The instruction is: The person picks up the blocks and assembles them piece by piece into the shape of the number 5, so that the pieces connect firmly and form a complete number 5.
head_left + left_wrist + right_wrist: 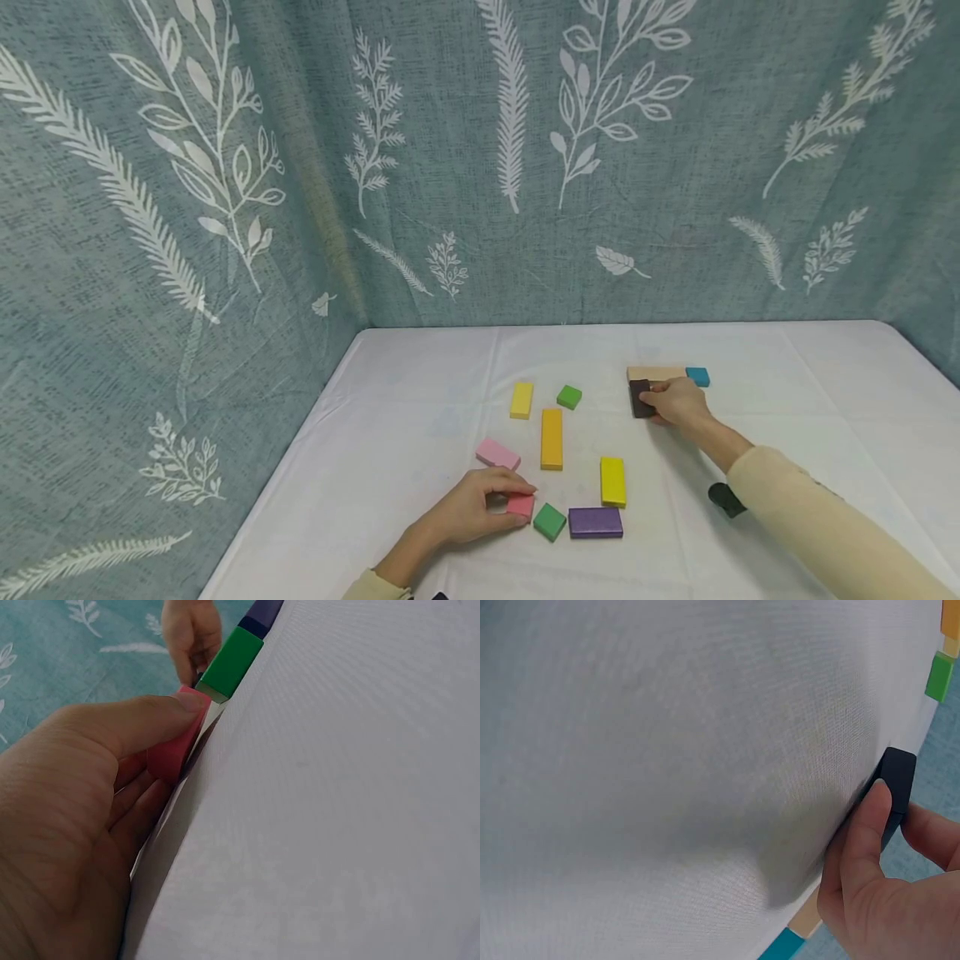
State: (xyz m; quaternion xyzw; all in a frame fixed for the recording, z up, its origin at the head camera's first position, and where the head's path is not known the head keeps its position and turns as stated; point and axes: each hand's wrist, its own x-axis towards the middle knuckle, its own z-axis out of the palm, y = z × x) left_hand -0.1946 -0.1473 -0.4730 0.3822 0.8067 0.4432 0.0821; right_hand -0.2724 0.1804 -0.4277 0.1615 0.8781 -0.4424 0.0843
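My left hand (480, 507) pinches a red block (521, 507) at the near side of the table; in the left wrist view the thumb presses on the red block (177, 744). Just right of it lies a green block (550, 522), followed by a purple block (596, 523). Farther back on the right, my right hand (677, 402) grips a black block (640, 398) between thumb and fingers. That black block (897, 780) stands close in front of a long tan block (655, 373), whose right end meets a blue block (697, 377).
Between the hands lie a pink block (498, 453), an orange block (552, 439), a pale yellow block (521, 400), a small green block (569, 397) and a bright yellow block (612, 482). A white cloth covers the table (420, 392). Patterned curtains (465, 150) hang behind and left.
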